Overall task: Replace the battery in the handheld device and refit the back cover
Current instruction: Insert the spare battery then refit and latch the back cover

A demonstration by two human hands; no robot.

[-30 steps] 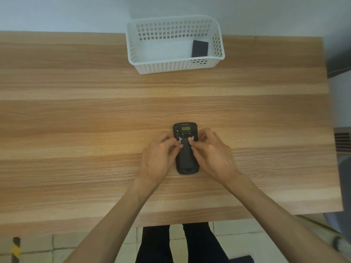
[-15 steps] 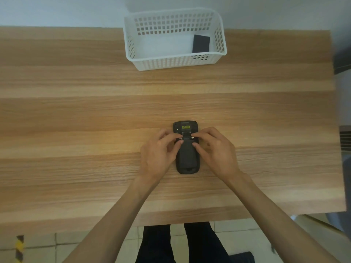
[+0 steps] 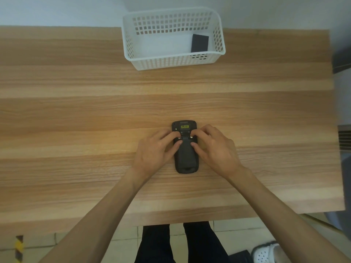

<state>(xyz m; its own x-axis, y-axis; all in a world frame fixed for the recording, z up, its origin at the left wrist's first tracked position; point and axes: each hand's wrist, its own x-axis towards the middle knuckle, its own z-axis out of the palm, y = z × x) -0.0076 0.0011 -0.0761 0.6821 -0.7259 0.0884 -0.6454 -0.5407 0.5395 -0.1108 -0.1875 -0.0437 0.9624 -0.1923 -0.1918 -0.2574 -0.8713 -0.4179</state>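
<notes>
Both hands, left hand (image 3: 153, 154) and right hand (image 3: 212, 149), press fingertips on the handheld device (image 3: 185, 158) lying back-up on the table (image 3: 76, 120), apparently working the 2 cover latches at its 12 o'clock end; next likely lifting the back cover (image 3: 185, 154), with the dark battery (image 3: 199, 43) waiting in the basket (image 3: 131, 44) at 12 o'clock.

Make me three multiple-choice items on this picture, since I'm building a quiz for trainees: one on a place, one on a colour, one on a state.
1. Where does the dark flat block lie?
A. Inside the basket, at its right end
B. On the table beside the device
C. In the left hand

2. What colour is the basket?
A. Blue
B. White
C. Black

3. How does the handheld device lie?
A. Lifted clear of the table
B. Standing on end in the basket
C. Flat on the table, fingers of both hands on it

Answers: 1 A, the block rests against the basket's right wall. 2 B, its perforated walls are white. 3 C, the left hand and right hand press it from either side on the wood.
</notes>
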